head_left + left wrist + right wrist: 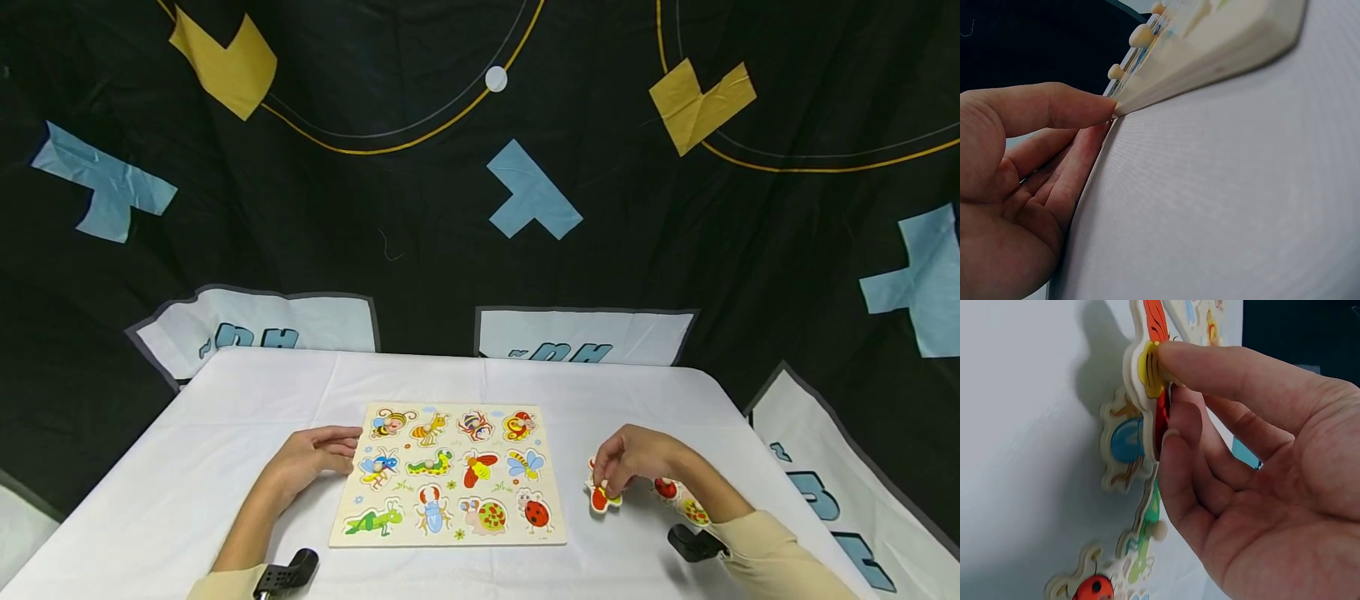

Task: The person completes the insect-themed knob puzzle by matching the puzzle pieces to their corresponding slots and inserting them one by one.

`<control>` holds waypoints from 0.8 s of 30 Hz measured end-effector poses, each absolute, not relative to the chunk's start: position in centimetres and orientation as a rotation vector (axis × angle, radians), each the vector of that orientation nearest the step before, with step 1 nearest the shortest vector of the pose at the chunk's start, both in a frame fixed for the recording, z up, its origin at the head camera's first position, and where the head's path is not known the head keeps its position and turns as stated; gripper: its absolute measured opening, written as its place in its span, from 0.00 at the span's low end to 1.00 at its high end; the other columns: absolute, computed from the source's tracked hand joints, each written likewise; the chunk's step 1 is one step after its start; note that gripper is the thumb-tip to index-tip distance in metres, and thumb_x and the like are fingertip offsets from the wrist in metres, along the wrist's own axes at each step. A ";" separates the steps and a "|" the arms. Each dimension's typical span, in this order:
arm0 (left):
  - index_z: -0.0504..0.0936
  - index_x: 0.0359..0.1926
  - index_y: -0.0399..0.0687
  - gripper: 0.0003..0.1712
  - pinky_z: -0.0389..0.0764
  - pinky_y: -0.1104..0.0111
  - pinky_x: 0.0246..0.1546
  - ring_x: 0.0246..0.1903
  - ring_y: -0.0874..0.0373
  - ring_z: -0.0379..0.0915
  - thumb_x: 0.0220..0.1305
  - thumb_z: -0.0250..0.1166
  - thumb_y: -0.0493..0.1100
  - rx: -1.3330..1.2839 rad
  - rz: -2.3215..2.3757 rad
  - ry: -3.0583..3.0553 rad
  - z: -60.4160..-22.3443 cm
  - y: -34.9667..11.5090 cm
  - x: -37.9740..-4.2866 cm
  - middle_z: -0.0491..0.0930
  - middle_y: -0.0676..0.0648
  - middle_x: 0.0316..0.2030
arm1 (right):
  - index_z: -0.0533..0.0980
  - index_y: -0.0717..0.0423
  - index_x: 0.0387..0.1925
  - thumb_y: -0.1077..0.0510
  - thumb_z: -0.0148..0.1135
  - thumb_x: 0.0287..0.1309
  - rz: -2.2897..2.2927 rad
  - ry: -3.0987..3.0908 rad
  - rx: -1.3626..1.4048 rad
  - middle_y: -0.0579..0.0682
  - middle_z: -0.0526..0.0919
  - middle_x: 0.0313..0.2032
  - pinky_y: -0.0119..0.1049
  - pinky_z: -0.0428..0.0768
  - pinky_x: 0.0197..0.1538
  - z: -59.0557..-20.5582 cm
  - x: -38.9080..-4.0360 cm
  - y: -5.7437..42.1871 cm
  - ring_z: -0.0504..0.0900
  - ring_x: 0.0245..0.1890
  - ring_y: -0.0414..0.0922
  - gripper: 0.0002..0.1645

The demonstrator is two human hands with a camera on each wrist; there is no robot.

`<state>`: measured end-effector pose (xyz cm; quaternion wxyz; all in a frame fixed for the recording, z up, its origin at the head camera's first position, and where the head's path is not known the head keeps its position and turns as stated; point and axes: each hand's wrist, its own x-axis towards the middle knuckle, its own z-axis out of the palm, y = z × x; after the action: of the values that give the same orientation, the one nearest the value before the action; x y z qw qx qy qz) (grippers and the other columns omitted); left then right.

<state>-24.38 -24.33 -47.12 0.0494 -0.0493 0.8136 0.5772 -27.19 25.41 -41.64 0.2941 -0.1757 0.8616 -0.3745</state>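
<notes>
A wooden knob puzzle board (408,539) with printed insects lies on the white table. Along its left edge rests my left hand (311,458), fingers mostly straight; the thumb tip (1107,107) touches the board's corner in the left wrist view. Wooden knobs (1142,36) rise from pieces on that side. To the right of the board, my right hand (637,462) pinches a red and yellow insect puzzle piece (1150,369) between thumb and fingers, raised over the table. Its knob is hidden by the fingers.
Loose pieces lie under and beside the right hand: a blue-bodied one (1125,442), a green one with a knob (1141,550) and a ladybug (1093,589). A spotted snail-like piece (693,510) is near the right wrist. A black cloth (420,225) hangs behind the table.
</notes>
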 end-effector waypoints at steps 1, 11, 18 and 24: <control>0.77 0.58 0.39 0.36 0.74 0.71 0.42 0.40 0.56 0.80 0.41 0.72 0.32 -0.150 1.757 2.481 -47.2 -24.3 -24.4 0.84 0.44 0.42 | 0.83 0.60 0.29 0.67 0.72 0.36 -0.999 2.304 -0.463 0.49 0.82 0.22 0.35 0.71 0.27 -41.7 -27.3 25.2 0.72 0.20 0.40 0.11; 0.77 0.58 0.39 0.36 0.73 0.71 0.41 0.40 0.56 0.80 0.41 0.72 0.32 -0.175 1.753 2.483 -47.1 -24.2 -24.3 0.84 0.44 0.42 | 0.83 0.60 0.29 0.67 0.72 0.35 -1.053 2.359 -0.451 0.48 0.80 0.20 0.37 0.72 0.28 -41.7 -27.7 23.2 0.72 0.21 0.41 0.11; 0.77 0.58 0.39 0.36 0.73 0.72 0.42 0.41 0.56 0.80 0.41 0.72 0.32 -0.162 1.746 2.485 -47.0 -24.2 -24.3 0.84 0.44 0.42 | 0.83 0.60 0.29 0.67 0.72 0.36 -1.060 2.369 -0.443 0.48 0.81 0.21 0.37 0.72 0.28 -41.8 -28.0 22.5 0.73 0.21 0.40 0.11; 0.77 0.58 0.39 0.36 0.73 0.72 0.42 0.41 0.57 0.80 0.41 0.72 0.32 -0.160 1.733 2.492 -46.9 -24.3 -24.3 0.84 0.44 0.42 | 0.83 0.59 0.29 0.66 0.72 0.37 -1.064 2.413 -0.435 0.49 0.82 0.23 0.41 0.76 0.33 -41.7 -28.2 21.6 0.76 0.23 0.41 0.11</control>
<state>-24.32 -24.31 -46.89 0.0511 -0.0524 0.8187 0.5696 -28.21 21.62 -41.74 0.2321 -0.1583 0.8782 -0.3870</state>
